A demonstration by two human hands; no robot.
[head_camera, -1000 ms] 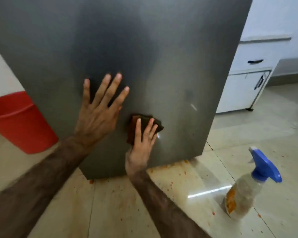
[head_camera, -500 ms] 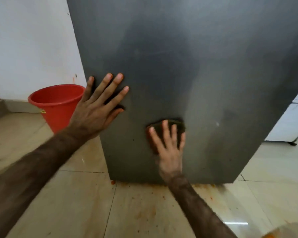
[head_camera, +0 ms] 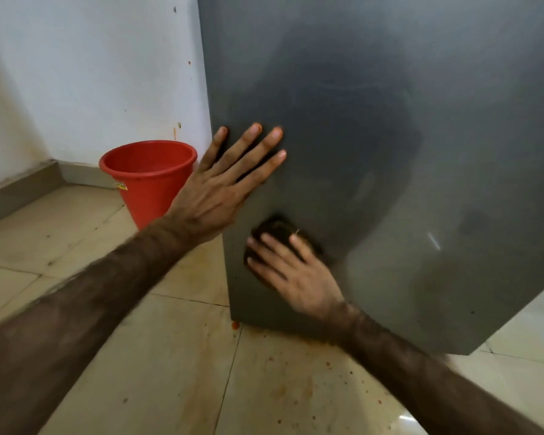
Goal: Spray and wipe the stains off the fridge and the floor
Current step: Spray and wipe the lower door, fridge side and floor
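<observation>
The grey fridge (head_camera: 390, 136) fills the right and middle of the view. My left hand (head_camera: 230, 180) lies flat against its lower left face, fingers spread. Below it, my right hand (head_camera: 296, 271) presses a dark scrubbing sponge (head_camera: 277, 229) against the fridge near its left edge, fingers straight over the sponge. Orange-red stains (head_camera: 289, 378) speckle the beige floor tiles in front of the fridge's base. The spray bottle is out of view.
A red plastic bucket (head_camera: 148, 174) stands on the floor left of the fridge, near the white wall (head_camera: 91, 73), which carries a few small orange specks. A grey skirting runs along the wall's foot.
My view has swung left, so the bottle and the white cabinet have left the frame. My right hand has slid the sponge toward the fridge's left edge. The left hand stays flat on the fridge.
</observation>
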